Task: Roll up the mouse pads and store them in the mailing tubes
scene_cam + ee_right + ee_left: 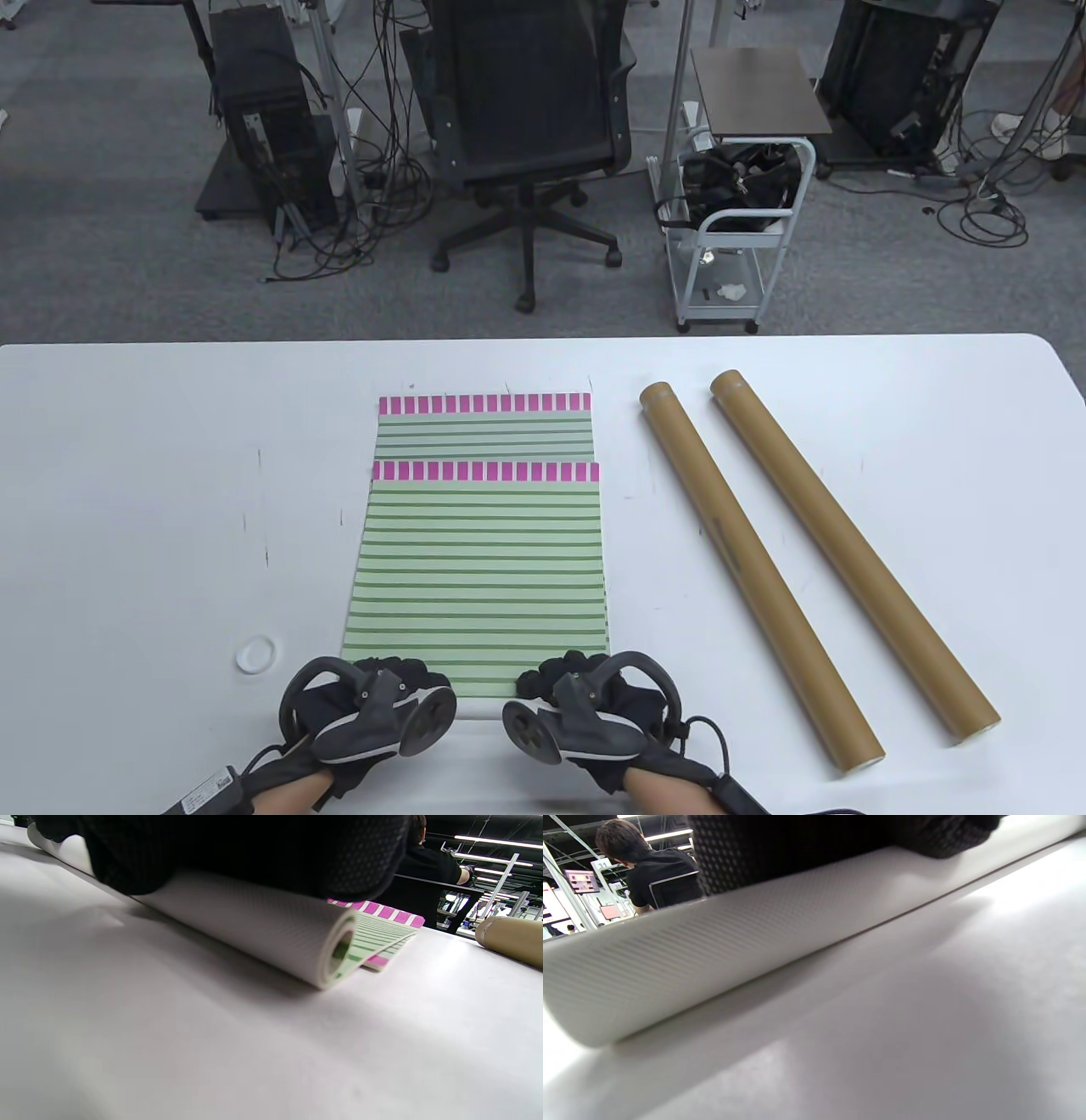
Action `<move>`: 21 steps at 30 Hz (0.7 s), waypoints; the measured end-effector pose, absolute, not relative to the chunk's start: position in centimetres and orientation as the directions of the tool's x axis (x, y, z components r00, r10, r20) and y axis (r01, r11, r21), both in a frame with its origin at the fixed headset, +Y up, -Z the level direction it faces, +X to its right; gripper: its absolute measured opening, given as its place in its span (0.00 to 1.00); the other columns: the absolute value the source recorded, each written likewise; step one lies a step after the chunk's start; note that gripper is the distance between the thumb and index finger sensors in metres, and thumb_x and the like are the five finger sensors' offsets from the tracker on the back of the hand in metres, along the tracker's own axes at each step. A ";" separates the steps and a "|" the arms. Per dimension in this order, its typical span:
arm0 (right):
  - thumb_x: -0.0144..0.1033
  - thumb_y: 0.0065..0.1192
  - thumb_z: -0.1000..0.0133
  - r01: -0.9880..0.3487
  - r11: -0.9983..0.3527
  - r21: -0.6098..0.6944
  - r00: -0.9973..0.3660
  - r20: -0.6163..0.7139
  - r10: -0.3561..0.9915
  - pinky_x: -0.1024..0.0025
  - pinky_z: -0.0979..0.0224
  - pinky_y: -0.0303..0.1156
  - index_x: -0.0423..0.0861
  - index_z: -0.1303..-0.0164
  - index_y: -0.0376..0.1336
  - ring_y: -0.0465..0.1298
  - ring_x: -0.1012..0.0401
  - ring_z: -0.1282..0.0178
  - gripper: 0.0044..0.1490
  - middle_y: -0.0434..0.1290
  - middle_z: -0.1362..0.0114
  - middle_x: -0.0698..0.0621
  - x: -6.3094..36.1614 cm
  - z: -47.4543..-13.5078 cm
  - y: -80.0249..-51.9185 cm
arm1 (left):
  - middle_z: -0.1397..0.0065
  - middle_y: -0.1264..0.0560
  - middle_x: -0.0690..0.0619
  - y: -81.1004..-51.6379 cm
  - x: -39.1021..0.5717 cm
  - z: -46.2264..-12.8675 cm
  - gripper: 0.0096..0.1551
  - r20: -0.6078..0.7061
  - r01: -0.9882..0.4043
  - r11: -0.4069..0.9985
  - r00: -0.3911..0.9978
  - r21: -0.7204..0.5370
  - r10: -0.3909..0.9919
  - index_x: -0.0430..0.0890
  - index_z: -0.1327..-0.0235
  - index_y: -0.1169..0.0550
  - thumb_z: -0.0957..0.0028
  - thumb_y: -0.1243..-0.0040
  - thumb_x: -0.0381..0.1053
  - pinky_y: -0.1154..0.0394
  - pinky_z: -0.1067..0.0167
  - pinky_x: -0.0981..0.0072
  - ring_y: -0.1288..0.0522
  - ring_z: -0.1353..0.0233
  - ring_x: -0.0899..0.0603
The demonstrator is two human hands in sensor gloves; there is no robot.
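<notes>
Two green-striped mouse pads with pink-checked far edges lie stacked mid-table; the top pad overlaps the lower pad. The top pad's near edge is curled into a white-backed roll, which also shows in the left wrist view. My left hand and right hand rest on top of that roll, fingers pressing over it, left hand at its left part and right hand at its right end. Two brown mailing tubes lie side by side at the right.
A small white ring-shaped cap lies left of my left hand. The table's far edge borders an office floor with a black chair and a white cart.
</notes>
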State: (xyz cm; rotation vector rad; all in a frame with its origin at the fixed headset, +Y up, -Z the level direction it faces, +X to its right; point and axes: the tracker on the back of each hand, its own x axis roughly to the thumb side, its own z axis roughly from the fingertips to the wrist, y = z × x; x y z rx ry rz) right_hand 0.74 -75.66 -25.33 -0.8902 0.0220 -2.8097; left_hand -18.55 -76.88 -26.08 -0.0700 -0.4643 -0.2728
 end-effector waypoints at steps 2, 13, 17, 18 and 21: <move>0.43 0.58 0.49 0.182 -0.981 -0.068 -0.804 0.564 -0.188 0.61 0.38 0.75 0.53 0.35 0.67 0.79 0.56 0.44 0.30 0.77 0.39 0.53 0.8 -25.4 -75.8 | 0.45 0.18 0.65 -76.9 -18.8 -26.4 0.22 0.442 0.248 0.968 0.873 -0.040 -0.206 0.65 0.50 0.22 0.58 0.46 0.59 0.17 0.47 0.74 0.15 0.45 0.54; 0.39 0.58 0.50 0.177 -0.983 0.047 -0.784 0.611 -0.112 0.61 0.42 0.77 0.50 0.40 0.70 0.81 0.56 0.49 0.27 0.80 0.46 0.51 0.4 -25.2 -75.3 | 0.43 0.21 0.65 -76.6 -18.7 -25.7 0.32 0.493 0.266 0.954 0.854 -0.140 -0.166 0.63 0.36 0.38 0.56 0.48 0.58 0.18 0.49 0.74 0.16 0.46 0.54; 0.38 0.57 0.50 0.189 -0.981 0.044 -0.787 0.604 -0.125 0.60 0.41 0.76 0.50 0.40 0.69 0.80 0.54 0.48 0.26 0.79 0.45 0.50 0.3 -25.1 -75.5 | 0.33 0.30 0.65 -76.9 -18.2 -25.1 0.23 0.500 0.289 0.956 0.837 -0.053 -0.225 0.70 0.44 0.29 0.54 0.49 0.56 0.18 0.44 0.72 0.19 0.41 0.55; 0.38 0.56 0.49 0.193 -0.980 0.045 -0.787 0.604 -0.127 0.59 0.40 0.76 0.50 0.40 0.69 0.80 0.53 0.47 0.26 0.79 0.44 0.50 0.2 -25.1 -75.5 | 0.35 0.27 0.65 -76.8 -18.2 -25.1 0.23 0.492 0.280 0.960 0.840 -0.031 -0.229 0.69 0.45 0.27 0.55 0.48 0.56 0.18 0.42 0.72 0.19 0.40 0.56; 0.39 0.54 0.47 0.273 -0.958 -0.082 -0.749 0.606 -0.266 0.54 0.32 0.71 0.55 0.34 0.65 0.72 0.51 0.37 0.29 0.67 0.29 0.47 0.2 -24.2 -75.9 | 0.36 0.26 0.66 -76.9 -18.3 -26.0 0.22 0.464 0.256 0.959 0.869 -0.121 -0.174 0.68 0.46 0.25 0.55 0.49 0.55 0.23 0.32 0.66 0.22 0.36 0.55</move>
